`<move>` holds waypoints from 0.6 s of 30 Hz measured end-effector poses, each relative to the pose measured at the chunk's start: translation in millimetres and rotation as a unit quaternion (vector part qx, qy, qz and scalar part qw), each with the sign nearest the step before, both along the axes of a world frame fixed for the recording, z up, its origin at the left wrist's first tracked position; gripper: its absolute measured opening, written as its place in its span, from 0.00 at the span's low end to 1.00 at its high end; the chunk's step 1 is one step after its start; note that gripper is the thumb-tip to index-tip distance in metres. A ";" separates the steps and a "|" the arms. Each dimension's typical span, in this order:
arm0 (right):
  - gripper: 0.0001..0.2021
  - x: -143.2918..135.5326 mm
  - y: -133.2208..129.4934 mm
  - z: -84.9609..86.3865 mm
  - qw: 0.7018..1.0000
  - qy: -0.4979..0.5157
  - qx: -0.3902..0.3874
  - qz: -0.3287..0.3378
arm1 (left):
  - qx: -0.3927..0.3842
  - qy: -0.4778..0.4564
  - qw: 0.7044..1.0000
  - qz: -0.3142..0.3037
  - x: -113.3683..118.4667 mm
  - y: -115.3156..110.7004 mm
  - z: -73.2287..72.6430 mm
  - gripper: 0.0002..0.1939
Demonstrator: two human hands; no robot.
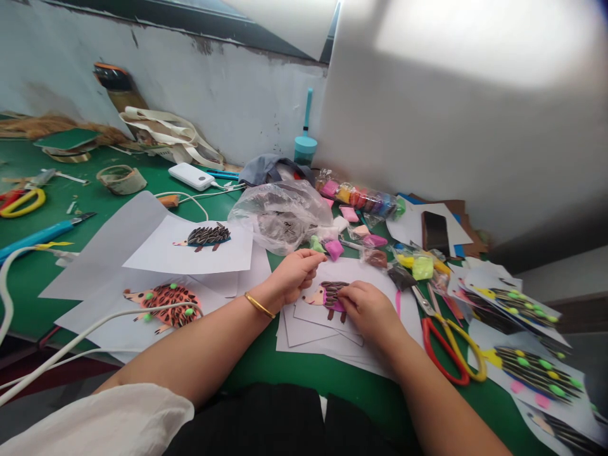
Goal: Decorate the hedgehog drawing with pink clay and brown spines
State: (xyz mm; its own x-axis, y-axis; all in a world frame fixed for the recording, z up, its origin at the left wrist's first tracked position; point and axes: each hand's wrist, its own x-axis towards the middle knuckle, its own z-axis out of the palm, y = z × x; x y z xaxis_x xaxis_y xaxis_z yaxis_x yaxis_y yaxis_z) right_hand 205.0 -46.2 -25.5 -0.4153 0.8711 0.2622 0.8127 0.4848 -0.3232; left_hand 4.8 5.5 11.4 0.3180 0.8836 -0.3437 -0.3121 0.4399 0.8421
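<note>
In front of me a small hedgehog picture (327,294) lies on stacked white paper. Its body is magenta clay covered with dark striped seeds, with a pale face and brown feet. My right hand (373,310) is at the hedgehog's back end, thumb and fingertips pinched together against the seeds; what they hold, if anything, is hidden. My left hand (300,273), with a gold bangle (260,306) on the wrist, hovers just above the hedgehog's head. Its fingers are curled in a pinch, and anything between them is too small to name. Beyond it sits a clear plastic bag (280,218) of dark seeds.
Wrapped clay pieces (335,249) lie behind the paper. Red-and-yellow scissors (449,345) rest right of my right hand. Finished hedgehog pictures (536,373) overlap at the right; an orange hedgehog picture (168,304) lies left under a white cable (95,332). A power bank (191,176) sits farther back.
</note>
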 end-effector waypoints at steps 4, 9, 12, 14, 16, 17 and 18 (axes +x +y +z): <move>0.08 0.5 -0.8 1.2 1.000 -0.007 -0.002 0.000 | -0.028 -0.036 0.999 0.004 -0.9 -0.2 1.9 0.08; 0.07 3.3 -3.7 11.3 1.000 0.023 0.004 0.003 | -0.166 -0.181 0.969 0.004 -4.3 1.7 1.7 0.11; 0.06 3.6 -5.0 19.0 0.995 0.084 0.050 -0.006 | -0.204 -0.232 0.951 0.003 -3.9 -0.3 4.0 0.17; 0.06 2.0 -5.6 22.1 0.989 0.118 0.092 -0.015 | -0.205 -0.256 0.945 -0.002 -2.3 -3.6 6.3 0.21; 0.07 -1.2 -6.3 23.5 0.983 0.138 0.123 -0.018 | -0.208 -0.276 0.938 -0.027 -0.2 -7.6 7.7 0.24; 0.08 -3.3 -6.5 23.6 0.980 0.145 0.134 -0.013 | -0.211 -0.281 0.935 -0.046 0.9 -9.7 7.7 0.25; 0.09 -5.7 -6.6 23.5 0.978 0.151 0.143 -0.004 | -0.213 -0.283 0.933 -0.066 2.0 -11.7 7.2 0.26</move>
State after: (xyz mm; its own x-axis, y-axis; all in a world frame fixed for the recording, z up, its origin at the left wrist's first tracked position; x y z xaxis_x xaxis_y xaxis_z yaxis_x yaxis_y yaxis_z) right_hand 199.3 -52.8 -1.9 -0.2749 0.7468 0.6056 0.7058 0.5845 -0.4004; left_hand 6.8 -6.2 18.6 0.6519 0.6453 -0.3984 -0.5732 0.7632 0.2983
